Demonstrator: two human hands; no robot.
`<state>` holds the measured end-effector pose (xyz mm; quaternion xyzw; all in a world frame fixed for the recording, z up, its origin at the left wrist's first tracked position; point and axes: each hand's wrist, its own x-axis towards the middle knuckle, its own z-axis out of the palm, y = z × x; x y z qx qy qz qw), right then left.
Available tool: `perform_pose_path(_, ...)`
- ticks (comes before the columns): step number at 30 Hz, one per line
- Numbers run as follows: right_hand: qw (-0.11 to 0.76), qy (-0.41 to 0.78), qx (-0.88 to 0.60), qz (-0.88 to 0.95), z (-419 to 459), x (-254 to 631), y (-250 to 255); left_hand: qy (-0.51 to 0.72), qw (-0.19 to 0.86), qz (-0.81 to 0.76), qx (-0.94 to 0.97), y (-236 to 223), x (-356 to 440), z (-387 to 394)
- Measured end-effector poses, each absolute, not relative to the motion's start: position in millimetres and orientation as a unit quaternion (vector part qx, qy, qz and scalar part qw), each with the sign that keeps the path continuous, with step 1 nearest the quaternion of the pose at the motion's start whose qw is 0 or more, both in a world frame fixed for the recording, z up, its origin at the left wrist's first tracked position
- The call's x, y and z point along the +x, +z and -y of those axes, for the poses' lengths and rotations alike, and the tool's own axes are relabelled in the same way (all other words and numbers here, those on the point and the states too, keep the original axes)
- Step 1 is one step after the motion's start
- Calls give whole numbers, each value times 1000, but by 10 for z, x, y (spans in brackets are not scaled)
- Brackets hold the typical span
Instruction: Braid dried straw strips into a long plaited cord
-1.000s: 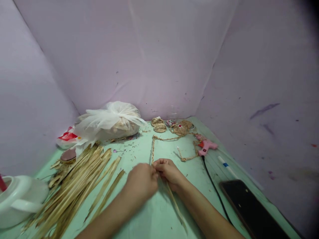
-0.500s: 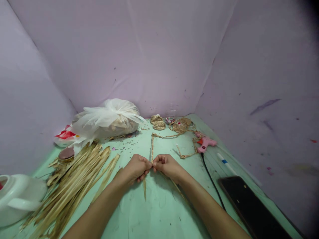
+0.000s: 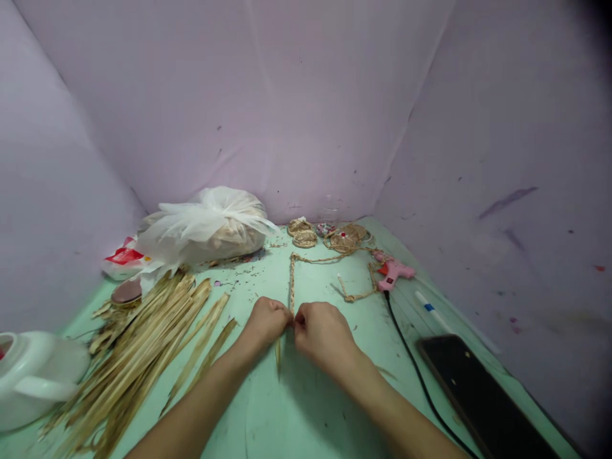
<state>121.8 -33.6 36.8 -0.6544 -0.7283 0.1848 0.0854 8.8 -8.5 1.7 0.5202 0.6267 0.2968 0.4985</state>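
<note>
A thin braid of dried plant fibre runs from the back of the table straight down to my hands. My left hand pinches its near end, and a loose pointed strand hangs below the fingers. Right beside it, my right hand is closed at the same spot with its back turned up; the fingertips and the strands in them are mostly hidden. Farther back the braid bends right toward several woven fibre discs. Its far end lies knotted on the green table.
Dried leaf strips lie at left, with a white jug and a full plastic bag nearby. At right are a pink glue gun with its black cord, a white pen and a phone. Purple sheeting encloses the table.
My right hand has rolled over, knuckles up, its fingers turning down at the braid's end. The strand trailing under my right forearm has shifted. My left hand stays about in place.
</note>
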Motion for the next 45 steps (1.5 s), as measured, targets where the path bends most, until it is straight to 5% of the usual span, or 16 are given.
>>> perform_pose_path(12, 70, 241, -599, 760, 427, 1125, 347, 266, 599, -595, 466, 164, 17, 105)
perform_pose_path(19, 321, 419, -620, 580, 24, 1550, 268, 210, 613, -582, 492, 177, -100, 48)
perform_pose_path(23, 294, 626, -533, 488, 39, 1371, 65, 213, 617, -574, 494, 139, -92, 48)
perform_pose_path(39, 294, 591, -529, 533, 61, 1308, -47, 208, 515, -563, 612, 39, -69, 44)
perform_pose_path(45, 281, 644, -530, 475, 91, 1298, 69, 236, 559, -549, 574, 61, -60, 55)
